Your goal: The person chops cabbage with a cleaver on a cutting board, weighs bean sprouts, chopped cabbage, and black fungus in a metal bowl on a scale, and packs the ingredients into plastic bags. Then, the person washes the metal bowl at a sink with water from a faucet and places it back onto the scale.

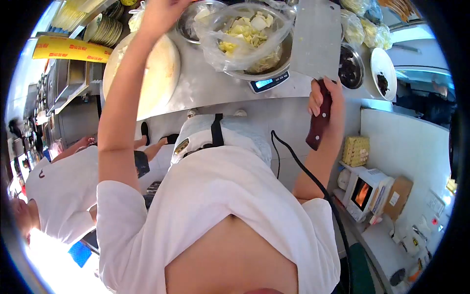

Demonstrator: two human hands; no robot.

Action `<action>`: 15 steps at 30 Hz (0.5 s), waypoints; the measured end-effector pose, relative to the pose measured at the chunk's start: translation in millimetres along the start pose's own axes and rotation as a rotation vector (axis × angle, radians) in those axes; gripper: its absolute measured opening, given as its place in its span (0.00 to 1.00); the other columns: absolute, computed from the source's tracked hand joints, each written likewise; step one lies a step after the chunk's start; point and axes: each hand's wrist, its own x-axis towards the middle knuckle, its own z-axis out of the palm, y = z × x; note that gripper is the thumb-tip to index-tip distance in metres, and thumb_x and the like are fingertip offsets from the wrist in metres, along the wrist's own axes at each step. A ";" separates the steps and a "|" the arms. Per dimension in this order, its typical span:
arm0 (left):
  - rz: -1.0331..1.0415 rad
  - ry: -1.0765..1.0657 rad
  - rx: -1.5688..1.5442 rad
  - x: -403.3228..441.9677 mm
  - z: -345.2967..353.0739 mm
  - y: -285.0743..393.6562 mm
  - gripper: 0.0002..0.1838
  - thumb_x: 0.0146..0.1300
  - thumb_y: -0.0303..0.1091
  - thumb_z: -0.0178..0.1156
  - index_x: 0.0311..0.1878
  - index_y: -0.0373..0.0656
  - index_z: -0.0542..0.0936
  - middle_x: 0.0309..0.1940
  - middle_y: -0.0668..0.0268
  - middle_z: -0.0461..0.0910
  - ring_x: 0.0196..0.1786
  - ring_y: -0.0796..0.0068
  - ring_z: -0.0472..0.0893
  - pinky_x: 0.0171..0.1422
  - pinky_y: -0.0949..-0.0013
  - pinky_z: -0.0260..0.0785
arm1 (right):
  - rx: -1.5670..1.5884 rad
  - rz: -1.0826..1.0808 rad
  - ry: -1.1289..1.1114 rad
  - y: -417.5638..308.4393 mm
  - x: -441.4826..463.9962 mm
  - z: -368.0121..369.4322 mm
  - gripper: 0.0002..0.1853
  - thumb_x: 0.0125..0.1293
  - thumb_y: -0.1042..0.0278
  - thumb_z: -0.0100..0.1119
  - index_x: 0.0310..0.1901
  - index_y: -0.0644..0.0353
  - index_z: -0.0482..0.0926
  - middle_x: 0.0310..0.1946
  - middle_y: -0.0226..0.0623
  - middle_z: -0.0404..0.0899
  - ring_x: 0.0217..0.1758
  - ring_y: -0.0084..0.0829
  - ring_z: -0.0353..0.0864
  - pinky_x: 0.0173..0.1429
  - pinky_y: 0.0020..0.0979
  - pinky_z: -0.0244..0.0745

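Note:
My right hand (pixel 327 105) is wrapped round the dark wooden handle of a cleaver (pixel 316 41). Its broad grey blade points away from me, above the steel counter (pixel 205 88). My left hand (pixel 164 14) reaches to the top edge of the view, where its fingers are cut off. Below that arm lies a round cutting board (pixel 164 73) with a few pale scraps at its left. Between my hands, chopped cabbage (pixel 249 29) sits in a clear plastic bag (pixel 213 51) inside a metal bowl (pixel 267 74). The bowl rests on a digital scale (pixel 269 83) with a lit display.
Right of the cleaver stand a bowl of dark pieces (pixel 348 68) and a white dish (pixel 384 56). Stacked plates (pixel 104 32) and a yellow strip (pixel 71 49) are at the left. Another person (pixel 68 191) is at the left. A black cable (pixel 313 179) hangs near my right arm.

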 end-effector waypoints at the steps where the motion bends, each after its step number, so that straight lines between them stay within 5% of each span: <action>1: -0.098 0.089 0.133 -12.2 -13.1 2.6 0.10 0.65 0.31 0.49 0.42 0.36 0.77 0.32 0.60 0.81 0.35 0.74 0.82 0.33 0.75 0.73 | -0.005 -0.024 -0.020 0.2 -2.1 3.3 0.06 0.65 0.65 0.45 0.38 0.56 0.66 0.10 0.27 0.61 0.07 0.21 0.59 0.13 0.22 0.58; 2: -0.011 0.116 0.209 -20.1 -36.4 -56.9 0.13 0.62 0.39 0.56 0.46 0.45 0.80 0.37 0.61 0.81 0.34 0.75 0.79 0.41 0.73 0.71 | -0.009 -0.049 -0.041 0.4 -3.6 7.9 0.06 0.65 0.65 0.44 0.38 0.56 0.66 0.10 0.27 0.61 0.06 0.21 0.59 0.12 0.23 0.58; 4: -0.130 0.157 0.228 -50.5 -74.5 -106.7 0.12 0.64 0.37 0.54 0.48 0.45 0.79 0.38 0.69 0.81 0.37 0.84 0.76 0.42 0.76 0.69 | -0.014 -0.070 -0.062 1.5 -8.2 22.2 0.08 0.66 0.64 0.44 0.41 0.58 0.66 0.10 0.27 0.60 0.05 0.21 0.57 0.12 0.23 0.58; 5: -0.302 0.180 0.304 -64.6 -88.8 -110.7 0.12 0.63 0.35 0.54 0.48 0.46 0.79 0.38 0.61 0.81 0.43 0.72 0.81 0.47 0.73 0.70 | -0.014 -0.079 -0.073 2.3 -10.7 30.9 0.09 0.66 0.64 0.44 0.43 0.58 0.66 0.10 0.28 0.60 0.05 0.21 0.57 0.11 0.23 0.58; 8: -0.535 0.191 0.473 -118.2 -134.8 -188.0 0.15 0.63 0.41 0.54 0.48 0.46 0.79 0.42 0.60 0.81 0.46 0.65 0.80 0.50 0.68 0.69 | -0.009 -0.063 -0.099 4.8 -18.9 59.5 0.13 0.64 0.67 0.46 0.48 0.62 0.65 0.11 0.31 0.61 0.07 0.24 0.59 0.13 0.25 0.59; 13: -0.621 0.076 0.635 -197.4 -154.8 -258.2 0.19 0.62 0.45 0.54 0.53 0.47 0.75 0.53 0.57 0.75 0.57 0.58 0.72 0.59 0.62 0.63 | -0.089 -0.007 -0.079 29.1 -23.7 125.2 0.13 0.64 0.68 0.46 0.49 0.61 0.65 0.10 0.31 0.59 0.06 0.23 0.55 0.11 0.24 0.57; 15: -0.560 0.202 0.404 -223.7 -148.3 -309.9 0.21 0.62 0.43 0.54 0.56 0.44 0.72 0.57 0.49 0.69 0.61 0.53 0.67 0.65 0.64 0.58 | -0.111 0.188 -0.087 51.5 -11.5 139.8 0.11 0.64 0.69 0.48 0.47 0.60 0.67 0.14 0.31 0.64 0.10 0.23 0.61 0.14 0.24 0.59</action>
